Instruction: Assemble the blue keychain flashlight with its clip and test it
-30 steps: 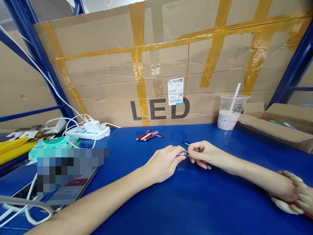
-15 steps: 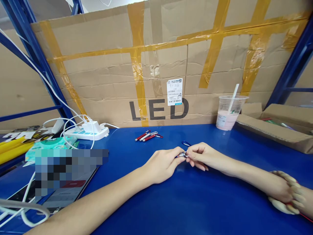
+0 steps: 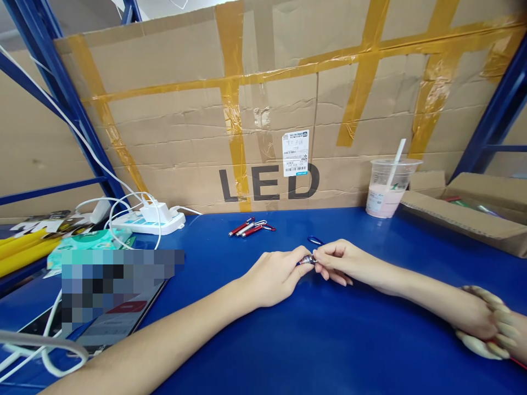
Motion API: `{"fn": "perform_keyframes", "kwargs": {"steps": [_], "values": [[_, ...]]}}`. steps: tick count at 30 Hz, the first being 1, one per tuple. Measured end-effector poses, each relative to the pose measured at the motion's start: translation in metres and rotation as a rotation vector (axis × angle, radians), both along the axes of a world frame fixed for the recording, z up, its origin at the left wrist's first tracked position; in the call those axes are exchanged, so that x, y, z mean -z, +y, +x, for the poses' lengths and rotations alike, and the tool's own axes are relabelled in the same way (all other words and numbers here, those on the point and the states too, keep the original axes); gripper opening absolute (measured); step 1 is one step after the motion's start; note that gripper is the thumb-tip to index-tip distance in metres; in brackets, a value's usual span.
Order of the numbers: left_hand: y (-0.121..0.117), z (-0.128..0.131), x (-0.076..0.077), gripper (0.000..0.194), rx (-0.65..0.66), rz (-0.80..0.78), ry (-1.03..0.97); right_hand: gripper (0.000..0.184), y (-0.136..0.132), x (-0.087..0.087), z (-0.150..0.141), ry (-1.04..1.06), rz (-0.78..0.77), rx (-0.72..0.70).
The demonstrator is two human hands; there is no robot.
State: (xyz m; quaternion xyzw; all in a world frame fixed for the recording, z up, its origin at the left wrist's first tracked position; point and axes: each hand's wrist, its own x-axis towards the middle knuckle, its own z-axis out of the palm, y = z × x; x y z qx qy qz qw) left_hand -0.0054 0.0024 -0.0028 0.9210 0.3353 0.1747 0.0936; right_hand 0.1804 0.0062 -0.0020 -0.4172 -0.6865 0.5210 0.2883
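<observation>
- With our left hand [image 3: 274,277] we are pinching a partly hidden, shiny metal piece [image 3: 307,259] above the tabletop [image 3: 263,351]; our right hand [image 3: 348,260] is clamping its fingers on the tip.
- Red and silver tubes [image 3: 252,231] are lying beyond.
- A clear plastic cup [image 3: 385,203] is standing near an open cardboard box [image 3: 461,216].

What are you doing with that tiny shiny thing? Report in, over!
Left grip: pinching small silvery cylinder. Right grip: at its exposed end. Nearby, not between them: blue carabiner clip just beyond right grip, over.
</observation>
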Motion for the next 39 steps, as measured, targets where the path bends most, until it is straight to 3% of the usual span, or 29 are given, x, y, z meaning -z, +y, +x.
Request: {"fn": "perform_keyframes", "kwargs": {"steps": [39], "values": [[0.0001,0.0003,-0.0010,0.021,0.018,0.074,0.043,0.045,-0.0002,0.0006,-0.0017,-0.022,0.033,-0.043]]}}
